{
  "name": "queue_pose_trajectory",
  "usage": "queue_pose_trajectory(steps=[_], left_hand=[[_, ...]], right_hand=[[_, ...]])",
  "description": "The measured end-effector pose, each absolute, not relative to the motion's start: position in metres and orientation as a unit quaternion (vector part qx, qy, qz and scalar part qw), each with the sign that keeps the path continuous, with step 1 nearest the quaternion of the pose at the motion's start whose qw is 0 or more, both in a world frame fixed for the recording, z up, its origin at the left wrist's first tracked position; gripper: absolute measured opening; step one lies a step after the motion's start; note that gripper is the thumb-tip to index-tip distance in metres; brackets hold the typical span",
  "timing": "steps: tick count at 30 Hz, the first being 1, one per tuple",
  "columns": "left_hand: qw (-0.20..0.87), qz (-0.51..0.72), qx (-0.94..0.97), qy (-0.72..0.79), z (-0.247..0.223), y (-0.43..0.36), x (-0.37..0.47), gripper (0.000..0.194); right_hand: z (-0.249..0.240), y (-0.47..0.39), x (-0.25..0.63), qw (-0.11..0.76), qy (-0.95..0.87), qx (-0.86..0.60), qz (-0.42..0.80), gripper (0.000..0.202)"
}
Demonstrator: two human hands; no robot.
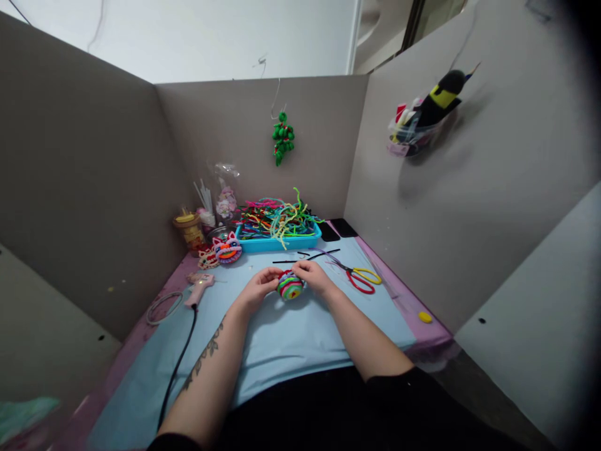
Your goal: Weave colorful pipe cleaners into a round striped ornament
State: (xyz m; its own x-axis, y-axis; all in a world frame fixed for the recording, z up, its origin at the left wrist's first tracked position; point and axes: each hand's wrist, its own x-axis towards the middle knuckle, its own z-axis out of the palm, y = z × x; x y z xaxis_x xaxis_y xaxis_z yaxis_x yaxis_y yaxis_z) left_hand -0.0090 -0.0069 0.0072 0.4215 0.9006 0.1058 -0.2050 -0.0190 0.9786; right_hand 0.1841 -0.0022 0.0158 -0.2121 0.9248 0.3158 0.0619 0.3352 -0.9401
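Observation:
A small rounded craft piece of coiled pipe cleaners, striped in red, green, pink and grey-blue, is held up over the middle of the table. My left hand pinches its left edge, fingers closed. At its upper right edge, my right hand has thumb and fingers closed on it too. Just beyond the hands lie black pipe cleaner pieces. Scissors with one red and one yellow handle rest right of my right hand, blades pointing away to the left.
A blue tray heaped with colourful pipe cleaners stands at the back. Finished animal-face pieces sit left of it. A pink glue gun lies at left, its black cord running forward. Phone-like black slabs and a yellow disc are at right.

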Motion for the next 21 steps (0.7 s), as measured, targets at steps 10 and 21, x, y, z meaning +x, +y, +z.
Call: queue_pose_trajectory(steps=[10,21], left_hand=[[0.592,0.406,0.584,0.379,0.009,-0.011,-0.004,0.032],[0.537,0.489,0.54,0.425,0.004,-0.001,-0.007,0.029]], right_hand=[[0.011,-0.006,0.179,0.481,-0.744,-0.365,0.286,0.017],[0.007,0.008,0.19,0.482,-0.718,-0.438,0.247,0.007]])
